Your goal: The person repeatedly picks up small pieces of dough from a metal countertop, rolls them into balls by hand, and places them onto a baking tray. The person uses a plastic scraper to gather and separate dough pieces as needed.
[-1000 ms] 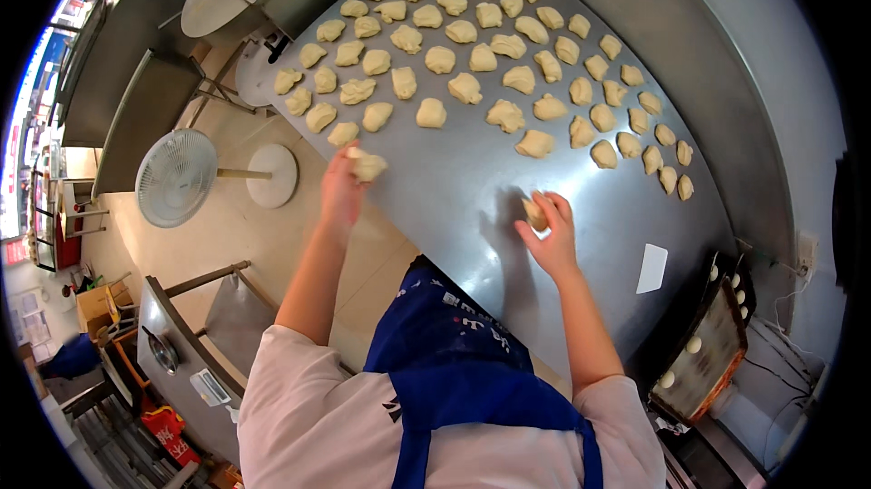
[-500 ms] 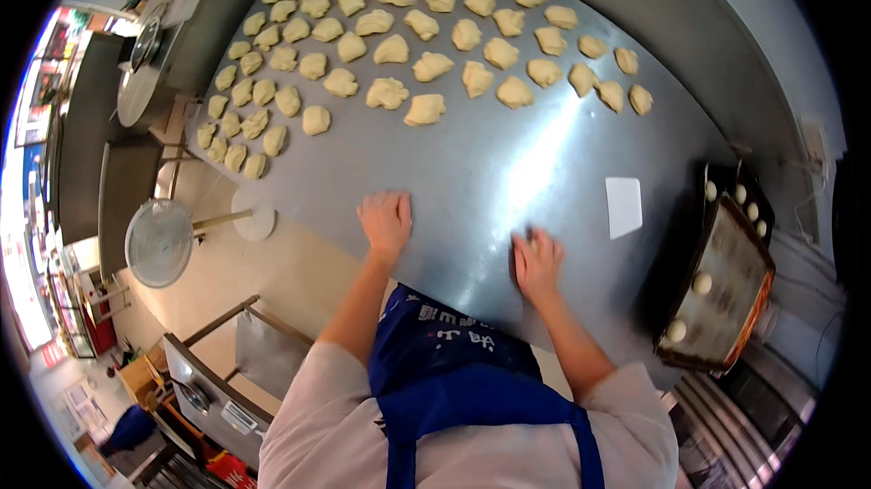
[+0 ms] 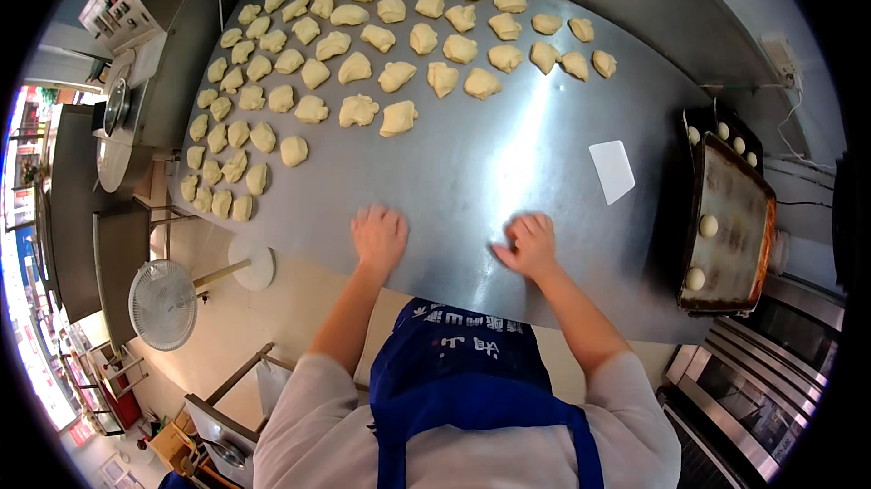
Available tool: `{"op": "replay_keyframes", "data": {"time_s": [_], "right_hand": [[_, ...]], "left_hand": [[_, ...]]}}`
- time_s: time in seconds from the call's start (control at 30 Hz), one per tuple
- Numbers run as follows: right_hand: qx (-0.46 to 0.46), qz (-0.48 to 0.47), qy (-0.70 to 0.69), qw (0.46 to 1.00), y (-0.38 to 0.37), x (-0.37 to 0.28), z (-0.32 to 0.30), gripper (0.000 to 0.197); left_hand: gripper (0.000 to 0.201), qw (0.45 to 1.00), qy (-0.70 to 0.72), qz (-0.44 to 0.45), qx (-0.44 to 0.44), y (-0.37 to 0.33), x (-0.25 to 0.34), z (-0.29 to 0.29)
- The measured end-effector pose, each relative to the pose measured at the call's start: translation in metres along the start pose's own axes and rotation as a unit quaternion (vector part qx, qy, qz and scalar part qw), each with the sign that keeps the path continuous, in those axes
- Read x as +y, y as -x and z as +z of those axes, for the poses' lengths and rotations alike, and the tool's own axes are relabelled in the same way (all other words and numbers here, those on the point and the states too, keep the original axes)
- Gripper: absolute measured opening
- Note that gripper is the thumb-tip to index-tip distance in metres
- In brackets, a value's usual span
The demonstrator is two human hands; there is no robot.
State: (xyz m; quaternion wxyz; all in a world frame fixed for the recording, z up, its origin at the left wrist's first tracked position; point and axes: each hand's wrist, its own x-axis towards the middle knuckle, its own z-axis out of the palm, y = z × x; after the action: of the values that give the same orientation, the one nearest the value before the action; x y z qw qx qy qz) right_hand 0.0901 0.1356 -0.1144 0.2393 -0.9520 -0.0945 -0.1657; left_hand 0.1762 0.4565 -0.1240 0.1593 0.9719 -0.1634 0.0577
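Observation:
My left hand [image 3: 379,237] rests palm down on the steel table [image 3: 426,180], close to its near edge. Its fingers are curled in, and whatever lies under them, if anything, is hidden. To its right, my right hand [image 3: 530,244] is also on the steel, fingers bent round and thumb sticking out to the left. Slight blur covers it, and its palm cannot be seen. Beyond both hands lie many pale, lumpy dough pieces [image 3: 398,118] in loose rows. A white flat dough scraper [image 3: 612,172] lies to the right of my right hand.
Dark baking trays [image 3: 726,258] holding a few round dough balls [image 3: 709,226] stand at the table's right end. A white fan [image 3: 163,305] stands on the floor at left. Past the trays is a steel oven-like unit [image 3: 753,398]. A wall bounds the far side.
The whole view has shifted and turned somewhat. My right hand has its thumb farther out and its fingers turned inward; my left hand stays curled on the table.

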Motion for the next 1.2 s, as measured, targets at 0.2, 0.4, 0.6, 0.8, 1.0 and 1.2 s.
{"op": "replay_keyframes", "data": {"time_s": [0.2,0.4,0.6,0.8,1.0,1.2], "right_hand": [[0.108,-0.052,0.044,0.992,-0.085,0.061,0.011,0.017],[0.108,0.09,-0.03,0.99,0.005,0.03,0.002,0.036],[0.065,0.06,0.062,0.994,-0.108,0.033,0.045,0.031],[0.069,0.056,0.022,0.996,-0.069,0.078,0.007,0.034],[0.048,0.081,0.002,0.996,-0.101,0.017,0.063,0.035],[0.093,-0.057,0.058,0.992,-0.146,0.099,0.029,0.034]], "left_hand": [[0.016,0.99,0.098,0.086,0.056,-0.084,-0.04,0.007],[0.015,0.985,0.133,0.063,0.085,0.001,-0.043,0.005],[0.008,0.99,0.097,0.074,0.071,-0.092,0.035,0.005],[0.016,0.977,0.193,0.063,0.071,-0.041,-0.057,0.017],[0.021,0.977,0.162,0.134,0.03,-0.05,0.049,-0.001],[0.027,0.981,0.135,0.107,0.084,-0.102,-0.049,0.029]]}}
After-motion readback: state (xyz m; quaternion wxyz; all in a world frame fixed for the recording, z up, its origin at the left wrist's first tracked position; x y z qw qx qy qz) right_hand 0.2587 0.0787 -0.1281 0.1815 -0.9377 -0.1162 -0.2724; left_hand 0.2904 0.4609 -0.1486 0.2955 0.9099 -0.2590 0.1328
